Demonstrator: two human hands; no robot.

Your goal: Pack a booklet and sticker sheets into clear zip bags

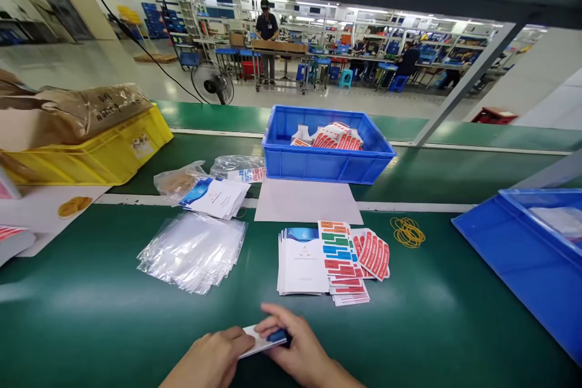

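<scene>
My left hand (213, 357) and my right hand (295, 345) meet at the near edge of the green table. Both are closed on a small white and blue booklet (264, 339) held between them. Just beyond them lie a stack of white booklets (302, 260), a pile of colourful sticker sheets (341, 260) and red sticker sheets (375, 253). A heap of clear plastic bags (193, 250) lies to the left.
A blue bin (325, 163) with red stickers stands behind a grey sheet (307, 201). Yellow rubber bands (408, 232) lie right of the stickers. A blue tray (522, 254) sits far right, a yellow crate (91, 157) far left. A person stands at a distant bench.
</scene>
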